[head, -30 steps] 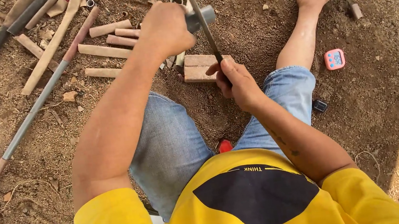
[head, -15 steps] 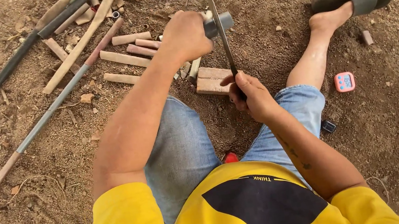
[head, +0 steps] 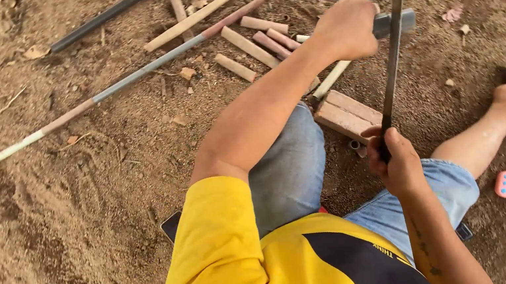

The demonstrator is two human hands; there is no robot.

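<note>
Left hand (head: 349, 27) clenched on a grey hammer (head: 392, 23), right hand (head: 396, 157) gripping a long metal blade (head: 394, 47) running steeply away over the wooden block (head: 346, 115).

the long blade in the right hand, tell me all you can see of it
The long blade is a thin, flat strip of dark grey metal, held near upright. The right hand grips its lower end; its top runs out of frame. The left hand holds a grey metal piece against its middle.
</note>
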